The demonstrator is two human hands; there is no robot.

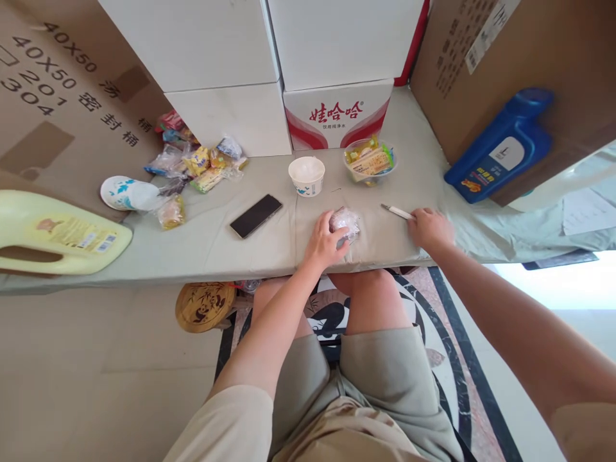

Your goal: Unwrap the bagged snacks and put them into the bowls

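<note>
My left hand (324,241) curls its fingers around a crumpled clear plastic bundle (350,222) on the table near its front edge. What the plastic wraps cannot be made out. To the right, my right hand (432,229) rests on the cloth with its fingers closed on the end of a slim white pen-like tool (400,212). Its narrow grey tip points left toward the bundle. Beyond the left hand stands a white paper bowl (307,177) with something whitish inside. A clear plastic bowl (370,162) of wrapped snacks sits behind the tool.
A black phone (256,216) lies left of my left hand. Further left are snack packets (197,160), a tipped paper cup (126,193) and a yellow jug (62,232). White boxes (337,115) line the back. A blue bottle (503,147) leans at right by a cardboard box (529,58).
</note>
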